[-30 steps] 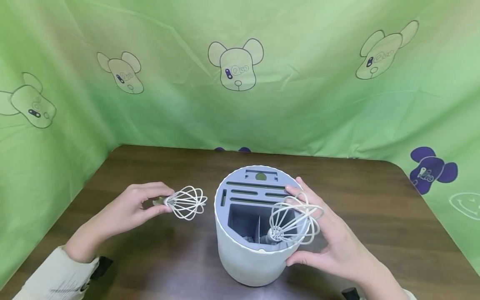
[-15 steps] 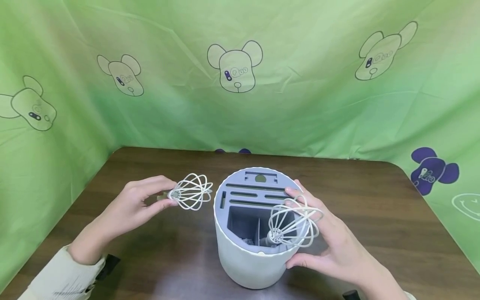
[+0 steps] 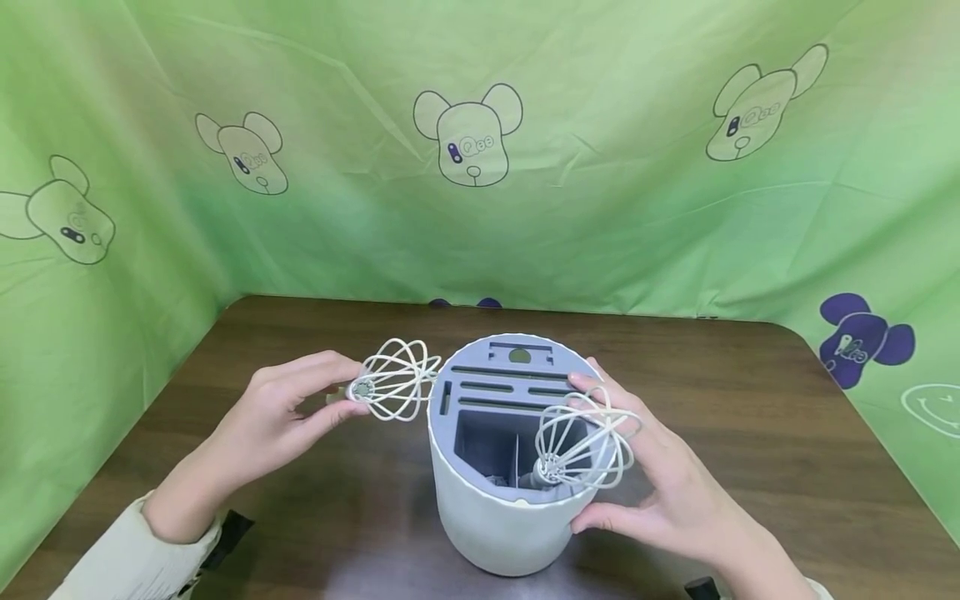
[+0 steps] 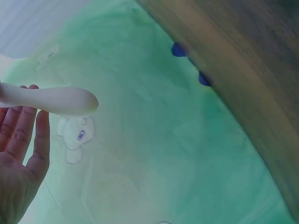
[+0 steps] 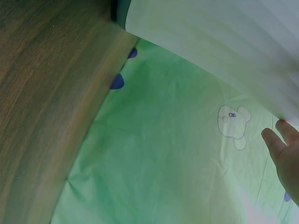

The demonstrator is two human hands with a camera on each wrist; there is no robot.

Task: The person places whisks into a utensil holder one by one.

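My left hand (image 3: pixel 288 412) pinches a pale whisk (image 3: pixel 397 379) near its neck, left of the utensil holder. The wire loops point right, close to the holder's rim, and the whisk's smooth handle (image 4: pixel 65 100) shows in the left wrist view. The white round utensil holder (image 3: pixel 498 533) stands upright on the table, with a grey slotted top (image 3: pixel 487 400). In its open compartment leans a second whisk (image 3: pixel 588 446), wires up, its handle mostly hidden inside. My right hand (image 3: pixel 667 492) grips the holder's right side, thumb low in front and fingers at the rim.
A brown wooden table (image 3: pixel 315 517) lies under everything. Green cloth (image 3: pixel 600 225) with bear drawings hangs behind and at both sides. Several narrow slots (image 3: pixel 491 387) cross the holder's top, behind the divided compartment.
My left hand has carried its whisk right and slightly farther away, so the wire loops are now beside the holder's rim. The right hand and the holder have stayed nearly still.
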